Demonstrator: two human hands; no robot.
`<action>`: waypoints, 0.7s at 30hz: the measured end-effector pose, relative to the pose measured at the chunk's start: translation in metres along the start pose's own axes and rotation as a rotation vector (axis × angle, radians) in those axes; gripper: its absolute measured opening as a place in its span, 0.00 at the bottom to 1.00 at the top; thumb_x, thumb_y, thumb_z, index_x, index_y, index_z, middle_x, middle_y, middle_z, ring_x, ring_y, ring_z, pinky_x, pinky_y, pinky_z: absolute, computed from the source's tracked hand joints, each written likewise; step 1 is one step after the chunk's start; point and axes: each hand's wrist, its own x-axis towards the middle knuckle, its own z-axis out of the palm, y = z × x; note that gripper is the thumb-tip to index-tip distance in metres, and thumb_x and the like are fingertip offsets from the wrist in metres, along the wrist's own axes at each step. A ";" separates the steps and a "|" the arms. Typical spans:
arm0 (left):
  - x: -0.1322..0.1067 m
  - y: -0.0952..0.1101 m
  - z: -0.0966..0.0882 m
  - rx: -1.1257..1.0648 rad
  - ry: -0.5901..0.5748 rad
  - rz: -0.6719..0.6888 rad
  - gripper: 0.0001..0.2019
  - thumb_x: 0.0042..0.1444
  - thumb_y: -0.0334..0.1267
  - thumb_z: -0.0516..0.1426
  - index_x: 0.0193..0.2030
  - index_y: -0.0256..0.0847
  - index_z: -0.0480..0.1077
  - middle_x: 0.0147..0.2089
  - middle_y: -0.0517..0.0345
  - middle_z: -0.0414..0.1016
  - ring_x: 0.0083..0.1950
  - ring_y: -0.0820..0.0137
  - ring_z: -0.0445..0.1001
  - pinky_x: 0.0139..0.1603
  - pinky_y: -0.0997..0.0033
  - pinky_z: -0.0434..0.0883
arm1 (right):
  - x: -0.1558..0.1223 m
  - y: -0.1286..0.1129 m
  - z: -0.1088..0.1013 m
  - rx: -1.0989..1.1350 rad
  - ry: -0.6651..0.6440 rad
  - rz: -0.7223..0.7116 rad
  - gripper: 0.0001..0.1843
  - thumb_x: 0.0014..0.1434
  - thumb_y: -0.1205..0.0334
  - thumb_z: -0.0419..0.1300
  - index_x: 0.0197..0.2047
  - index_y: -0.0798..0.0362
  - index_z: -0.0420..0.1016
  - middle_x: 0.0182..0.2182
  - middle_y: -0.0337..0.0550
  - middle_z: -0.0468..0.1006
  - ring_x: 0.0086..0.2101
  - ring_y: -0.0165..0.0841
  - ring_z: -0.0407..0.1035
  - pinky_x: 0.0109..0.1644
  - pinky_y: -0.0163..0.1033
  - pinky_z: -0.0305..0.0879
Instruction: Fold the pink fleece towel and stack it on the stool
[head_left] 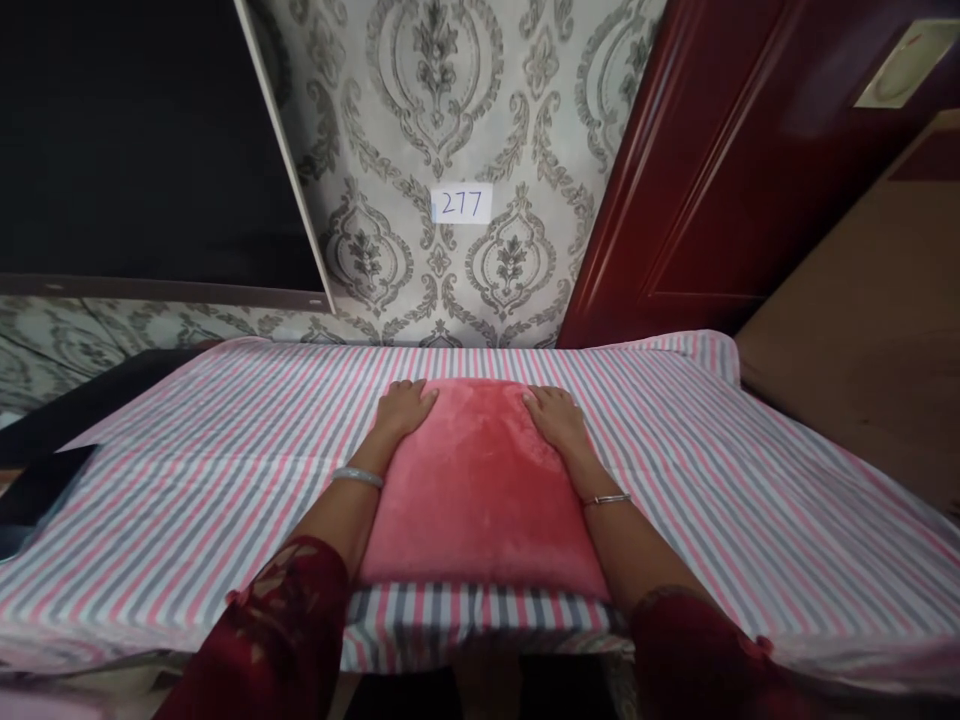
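Observation:
A pink plush cushion (484, 490), squarish with rounded edges, lies flat on a striped cloth (247, 490) in front of me. My left hand (406, 407) rests on its far left corner, the fingers stretched forward and the thumb out over the plush. At the far right corner lies my right hand (557, 416), palm down with the fingers extended and the thumb pointing inward. Both hands are open and touch the cushion's edges. Darker brushed patches show on the pile between them. The cushion's underside is hidden.
Behind the cloth stands a patterned wall with a paper label (462, 204) reading 277. A large dark screen (150, 140) is at the upper left. On the right are a dark red door-like panel (690, 160) and a brown board (862, 330).

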 end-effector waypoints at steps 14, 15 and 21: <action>0.000 -0.002 0.003 -0.011 0.003 -0.011 0.31 0.67 0.56 0.39 0.68 0.44 0.63 0.65 0.44 0.68 0.65 0.51 0.64 0.59 0.50 0.65 | -0.001 0.000 0.000 -0.015 -0.019 0.019 0.29 0.72 0.47 0.37 0.67 0.44 0.65 0.64 0.46 0.67 0.62 0.45 0.57 0.61 0.54 0.59; 0.000 -0.002 0.003 -0.010 0.005 -0.010 0.31 0.67 0.56 0.39 0.68 0.44 0.63 0.66 0.44 0.68 0.65 0.51 0.63 0.59 0.50 0.65 | -0.002 -0.001 0.000 -0.016 -0.018 0.015 0.29 0.72 0.47 0.37 0.67 0.45 0.65 0.64 0.46 0.67 0.62 0.45 0.57 0.61 0.54 0.59; -0.002 0.000 -0.004 -0.043 0.021 -0.002 0.32 0.67 0.54 0.40 0.72 0.41 0.57 0.69 0.44 0.64 0.68 0.52 0.62 0.63 0.50 0.64 | -0.006 -0.008 -0.011 -0.013 -0.033 0.015 0.30 0.72 0.48 0.37 0.69 0.46 0.61 0.66 0.47 0.65 0.65 0.44 0.54 0.64 0.55 0.57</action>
